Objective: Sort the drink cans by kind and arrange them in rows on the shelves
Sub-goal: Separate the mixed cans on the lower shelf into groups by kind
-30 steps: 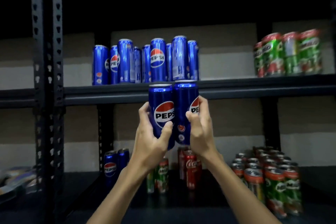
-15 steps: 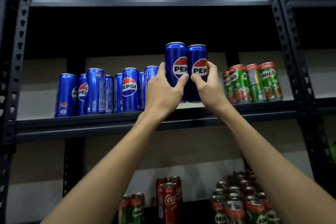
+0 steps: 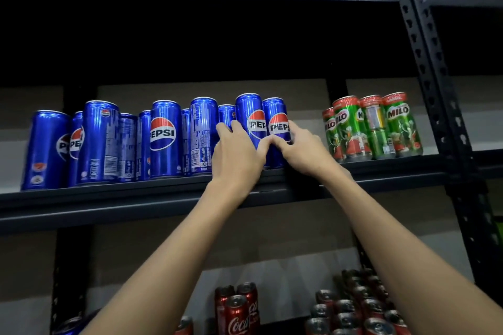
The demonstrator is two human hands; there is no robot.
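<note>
pale back wall (image 3: 212, 92), perforated upright post (image 3: 432, 68)

head view | faces forward, tilted up | close to middle shelf (image 3: 109, 198) | edges perhaps distorted

Pepsi cans (image 3: 165, 139) were glossy blue with a red-white-blue roundel and white lettering. Milo cans (image 3: 400, 125) were green with red tops and bases. Coca-Cola cans (image 3: 239, 315) were red with white script. Shelf rack (image 3: 136, 201) was dark blue-grey.

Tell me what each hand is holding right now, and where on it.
Left hand grips a Pepsi can round its lower body; right hand grips the neighbouring Pepsi can likewise. Both stand on the middle shelf.
</note>
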